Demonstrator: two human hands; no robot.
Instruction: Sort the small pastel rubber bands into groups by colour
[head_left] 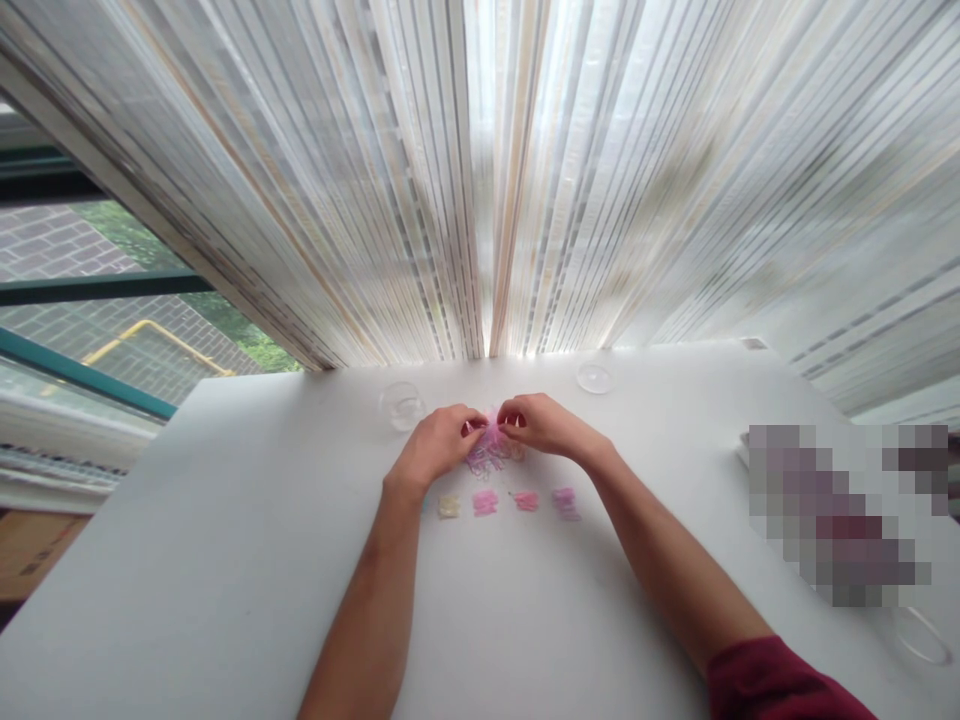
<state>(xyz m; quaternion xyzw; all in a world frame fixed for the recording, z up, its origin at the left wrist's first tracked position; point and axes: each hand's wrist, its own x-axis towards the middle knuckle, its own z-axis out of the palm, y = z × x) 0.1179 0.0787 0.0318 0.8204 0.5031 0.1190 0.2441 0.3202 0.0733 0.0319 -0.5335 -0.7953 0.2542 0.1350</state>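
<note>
My left hand and my right hand meet at a loose pile of thin pink and purple pieces, perhaps clips or small bands. Both hands are closed in a pinch at the pile's far side. What sits between the fingertips is too small to make out. Nearer to me lies a row of small groups: cream pieces, pink pieces, coral-pink pieces and purple pieces. A bluish bit shows beside my left wrist, mostly hidden by it.
Behind my left hand stands a clear round container; a clear round lid or dish lies at the back right. A blurred-out object rests on the white table at the right. Striped curtains hang along the back edge.
</note>
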